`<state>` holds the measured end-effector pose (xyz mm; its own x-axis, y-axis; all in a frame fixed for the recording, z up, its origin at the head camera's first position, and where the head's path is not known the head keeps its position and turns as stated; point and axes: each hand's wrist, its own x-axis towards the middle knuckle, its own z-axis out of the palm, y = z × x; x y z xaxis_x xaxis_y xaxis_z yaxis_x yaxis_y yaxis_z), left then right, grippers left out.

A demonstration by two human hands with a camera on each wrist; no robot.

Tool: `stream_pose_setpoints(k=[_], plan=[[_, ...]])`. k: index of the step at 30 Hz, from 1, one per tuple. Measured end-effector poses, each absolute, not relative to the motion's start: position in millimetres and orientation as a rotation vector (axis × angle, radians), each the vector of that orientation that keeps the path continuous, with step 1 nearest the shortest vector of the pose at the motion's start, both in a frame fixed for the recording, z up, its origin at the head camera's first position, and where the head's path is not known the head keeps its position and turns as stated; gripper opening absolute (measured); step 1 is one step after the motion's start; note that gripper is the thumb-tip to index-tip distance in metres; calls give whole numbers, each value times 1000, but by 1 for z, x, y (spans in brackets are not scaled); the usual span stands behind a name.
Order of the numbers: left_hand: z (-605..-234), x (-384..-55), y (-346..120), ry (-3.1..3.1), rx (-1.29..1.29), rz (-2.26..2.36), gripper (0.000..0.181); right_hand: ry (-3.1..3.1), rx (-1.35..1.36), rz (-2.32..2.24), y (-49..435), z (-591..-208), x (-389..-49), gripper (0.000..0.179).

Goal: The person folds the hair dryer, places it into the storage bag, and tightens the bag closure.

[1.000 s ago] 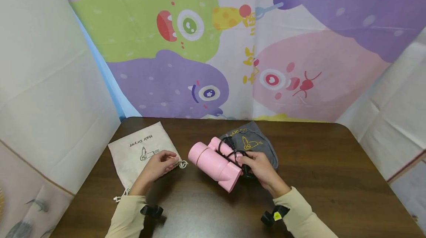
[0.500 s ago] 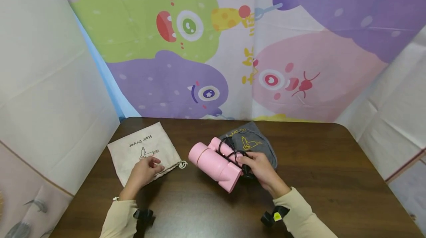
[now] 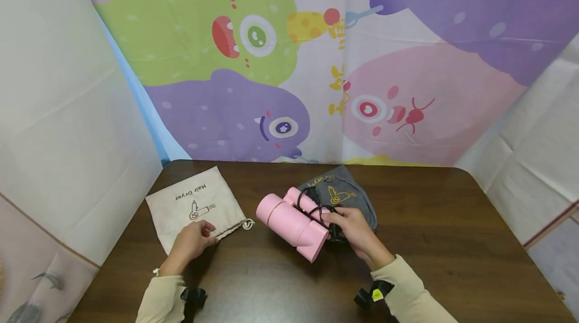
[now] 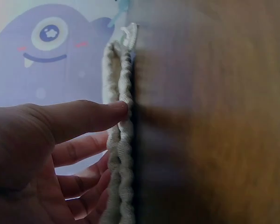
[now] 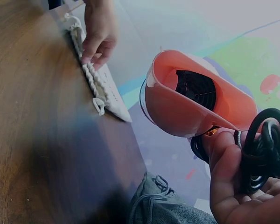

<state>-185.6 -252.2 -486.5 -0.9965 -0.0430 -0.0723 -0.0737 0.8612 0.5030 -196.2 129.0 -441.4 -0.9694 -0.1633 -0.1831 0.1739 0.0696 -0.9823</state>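
My right hand [image 3: 355, 230] grips a pink hair dryer [image 3: 291, 217] by its handle, together with the black cord [image 5: 263, 156] bundled there. The dryer is held above the table, its slanted opening and dark grille facing the right wrist view. My left hand [image 3: 192, 242] is at the mouth of a cream drawstring bag [image 3: 181, 192] printed "Hair Dryer", which lies flat at the left. In the left wrist view, the thumb [image 4: 91, 119] reaches across the gathered hem [image 4: 125, 163], while the other fingers stay loosely bent above the bag.
A grey drawstring bag [image 3: 355, 195] with yellow print lies behind the dryer, partly hidden by it. All stands on a dark brown wooden table [image 3: 443, 242]. A cartoon cloth [image 3: 253, 112] hangs behind the far edge, with white panels at both sides.
My left hand has moved left and nearer, from the bag's right corner over its top, then to its mouth edge. The right hand and the hair dryer stay almost in place.
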Motion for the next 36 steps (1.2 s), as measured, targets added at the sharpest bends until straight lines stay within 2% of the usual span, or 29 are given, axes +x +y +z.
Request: stream_pose_setpoints(k=[10,21,36], plan=[[-482,-187,-252,2955,-10,742,25,2028,7,-2032,130,-445,-196,9],[-484,-186,-260,2993,46,793,4,1972,-29,-2050,130,-442,-194,14],[-481,-195,-261,3036,4,818,7,1968,-4,-2058,132,-444,-193,12]])
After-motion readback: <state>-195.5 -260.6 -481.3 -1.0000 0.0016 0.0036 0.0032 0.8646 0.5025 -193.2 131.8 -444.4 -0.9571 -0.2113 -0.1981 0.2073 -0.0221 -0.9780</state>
